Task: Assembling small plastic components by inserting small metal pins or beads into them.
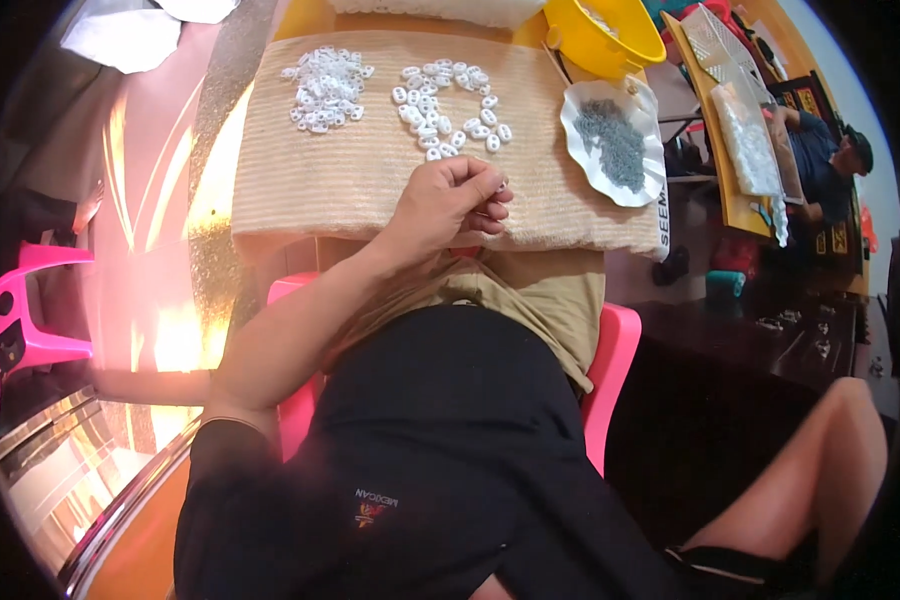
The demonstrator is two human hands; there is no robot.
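Note:
My left hand (455, 205) is closed in a pinch above the near part of the cloth-covered table (320, 195). A tiny pale bit shows at its fingertips, too small to name. Just beyond the hand lies a loose group of white oval plastic pieces (427, 117) with dark holes. Further left is a denser heap of white plastic pieces (327, 88), smaller-looking. To the right, small grey parts (613, 145) fill the middle of a white scalloped dish (638, 194). My right arm is bent with the elbow up at the lower right; its hand is out of view.
A yellow basin (610, 42) stands at the back right, beside a clear plastic bag (440, 8) along the far edge. At right, a person (830, 160) sits by another table (705, 95). A pink stool (40, 310) stands at left, near another person's hand (89, 207).

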